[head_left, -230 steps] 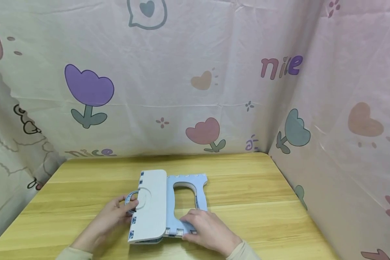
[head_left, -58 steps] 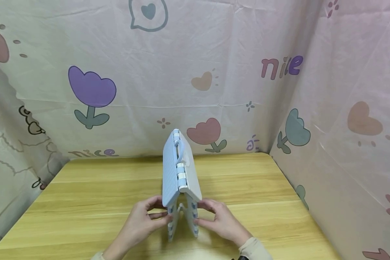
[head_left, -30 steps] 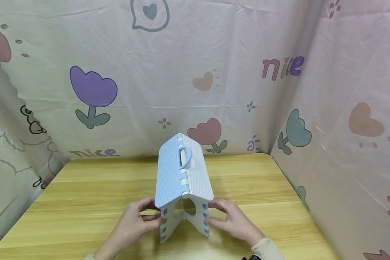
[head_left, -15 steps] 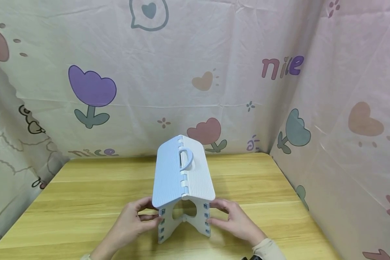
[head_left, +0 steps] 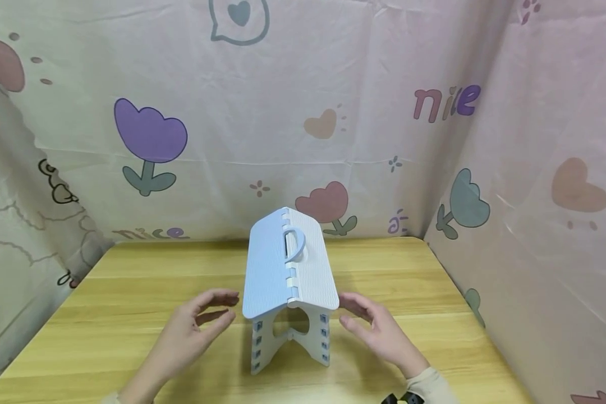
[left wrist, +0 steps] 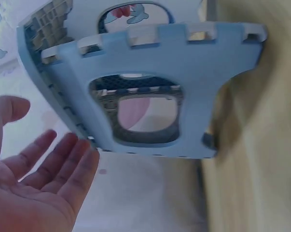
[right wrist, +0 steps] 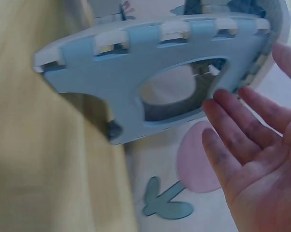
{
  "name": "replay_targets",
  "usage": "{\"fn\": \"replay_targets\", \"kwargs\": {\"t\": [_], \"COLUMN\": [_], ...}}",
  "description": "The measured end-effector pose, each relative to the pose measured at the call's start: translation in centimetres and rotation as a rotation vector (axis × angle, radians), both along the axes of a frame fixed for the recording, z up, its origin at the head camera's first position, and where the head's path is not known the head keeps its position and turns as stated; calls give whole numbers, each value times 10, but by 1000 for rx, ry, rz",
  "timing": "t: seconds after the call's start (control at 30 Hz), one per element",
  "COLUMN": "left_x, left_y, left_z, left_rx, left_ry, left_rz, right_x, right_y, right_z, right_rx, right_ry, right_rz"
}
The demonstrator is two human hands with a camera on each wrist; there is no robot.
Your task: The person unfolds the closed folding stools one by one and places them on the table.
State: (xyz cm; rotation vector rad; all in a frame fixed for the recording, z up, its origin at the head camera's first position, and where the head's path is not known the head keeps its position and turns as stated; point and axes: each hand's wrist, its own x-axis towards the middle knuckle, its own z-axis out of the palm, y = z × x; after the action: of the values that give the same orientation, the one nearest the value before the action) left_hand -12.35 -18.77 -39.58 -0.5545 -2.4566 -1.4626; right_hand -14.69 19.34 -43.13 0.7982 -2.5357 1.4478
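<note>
A blue and white folding step stool (head_left: pixel 267 269) stands on its legs on the wooden table, its top peaked like a roof along the hinge. A blue loop handle (head_left: pixel 301 245) sticks up from the middle of that hinge. Left of the stool, my left hand (head_left: pixel 189 331) is apart from it, fingers loosely bent and thumb spread. My right hand (head_left: pixel 381 331) is at the right side, fingertips close by the top's lower corner. Both wrist views show the legs' cut-out side panels, the left leg panel (left wrist: pixel 198 72) and the right leg panel (right wrist: pixel 121 77), beside relaxed fingers.
The wood-grain table (head_left: pixel 146 292) reaches back to a hanging curtain (head_left: pixel 222 129) printed with flowers and hearts. More printed cloth closes in the left and right sides. A dark watch (head_left: pixel 403 398) shows at the right sleeve.
Earlier the stool lay folded flat; it was then stood up and its legs spread wider. Since half a second ago, both hands have let go of the legs and drawn outward.
</note>
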Motion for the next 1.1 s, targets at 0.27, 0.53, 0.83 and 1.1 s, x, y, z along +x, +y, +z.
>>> {"fn": "replay_targets", "kwargs": {"t": [0.27, 0.53, 0.83, 1.1], "left_x": [-14, -33, -50, -61], "left_y": [8, 31, 49, 52], "left_z": [33, 40, 41, 38], "left_rx": [-72, -179, -274, -286], "left_ry": [173, 171, 143, 131], "left_rz": [27, 10, -10, -5], "right_x": [-10, -17, -32, -42], "right_y": [-11, -35, -52, -58], "right_z": [42, 71, 77, 80], "right_rx": [57, 188, 224, 247], "right_ry": [206, 203, 149, 125], "right_rz": [-69, -65, 7, 19]}}
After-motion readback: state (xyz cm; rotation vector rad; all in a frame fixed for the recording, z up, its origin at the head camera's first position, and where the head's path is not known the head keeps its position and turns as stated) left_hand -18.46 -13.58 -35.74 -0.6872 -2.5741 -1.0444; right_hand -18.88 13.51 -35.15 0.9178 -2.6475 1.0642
